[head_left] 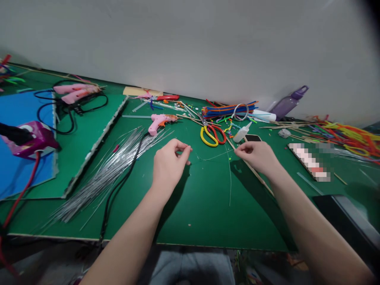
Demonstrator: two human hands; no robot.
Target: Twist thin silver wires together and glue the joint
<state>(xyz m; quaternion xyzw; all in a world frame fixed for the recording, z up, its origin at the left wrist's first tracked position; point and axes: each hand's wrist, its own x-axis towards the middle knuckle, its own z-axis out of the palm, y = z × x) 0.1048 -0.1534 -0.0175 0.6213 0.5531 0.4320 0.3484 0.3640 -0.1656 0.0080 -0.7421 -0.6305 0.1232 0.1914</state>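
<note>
A thin clear thread (218, 156) loops over the green table between my two hands. One end meets the pinched fingertips of my right hand (257, 157), and a loose length hangs down beside it. My left hand (172, 163) is closed in a pinch to the left, its thumb and fingers together; whatever lies between them is too fine to make out. Just beyond the hands are scissors (209, 136) with one yellow and one red handle, and a small white squeeze bottle (242, 133). A thin wooden stick (252, 170) passes under my right hand.
A pink glue gun (160, 122) and a bundle of silvery wires (103, 176) lie to the left, with a black cord across the wires. A purple power adapter (34, 138) sits far left. Pipe cleaners (228, 110) and a purple bottle (286, 103) stand at the back right.
</note>
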